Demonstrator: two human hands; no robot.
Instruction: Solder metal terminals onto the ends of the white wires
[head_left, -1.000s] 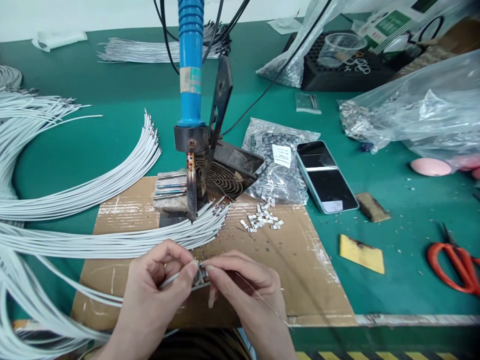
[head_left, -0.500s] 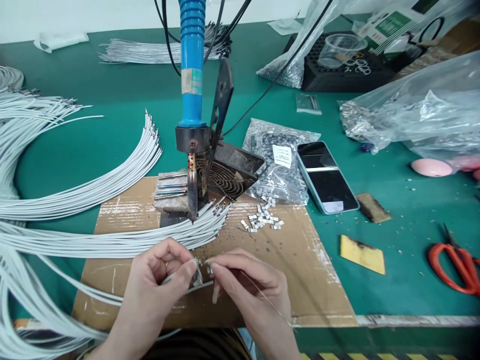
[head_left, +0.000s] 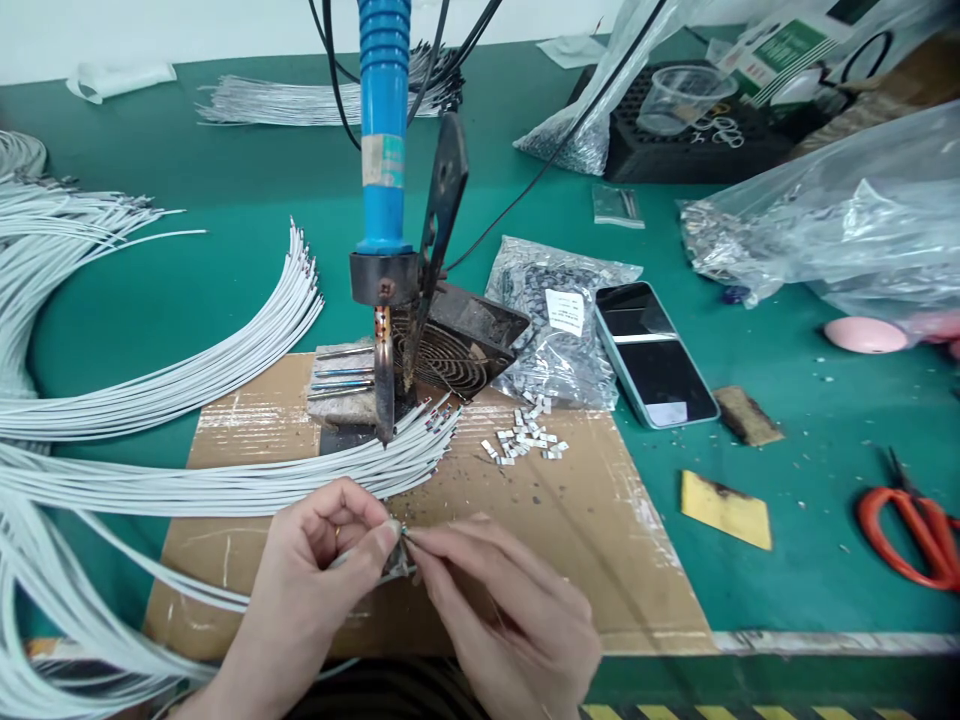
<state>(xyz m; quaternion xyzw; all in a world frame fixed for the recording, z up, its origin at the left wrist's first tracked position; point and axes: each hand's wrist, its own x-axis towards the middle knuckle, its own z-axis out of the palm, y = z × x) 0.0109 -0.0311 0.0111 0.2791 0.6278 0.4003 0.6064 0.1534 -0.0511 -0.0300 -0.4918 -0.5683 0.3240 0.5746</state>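
My left hand (head_left: 330, 560) is closed, pinching the end of a white cable (head_left: 397, 572) between thumb and forefinger. Small coloured wire ends (head_left: 405, 530) stick out at its fingertips, beside a small greyish piece I cannot make out clearly. My right hand (head_left: 510, 610) is closed too, its thumb and forefinger meeting at those wire ends. A thin solder wire (head_left: 493, 603) shows faintly against the right palm. Just beyond the hands lies a bundle of white cables (head_left: 300, 482). Above it hangs a soldering iron (head_left: 384, 200), tip pointing down.
Small white connectors (head_left: 525, 436) lie scattered on the cardboard (head_left: 600, 540). Behind them are a fan (head_left: 457, 350), a plastic bag (head_left: 559, 330) and a phone (head_left: 656, 355). Red-handled scissors (head_left: 907, 530) and a yellow sponge (head_left: 726, 510) lie right. More cable bundles (head_left: 165, 385) curve in from the left.
My right hand has turned and its fingertips have moved left, closing the gap to the wire ends at the left fingertips. The left hand has barely moved.
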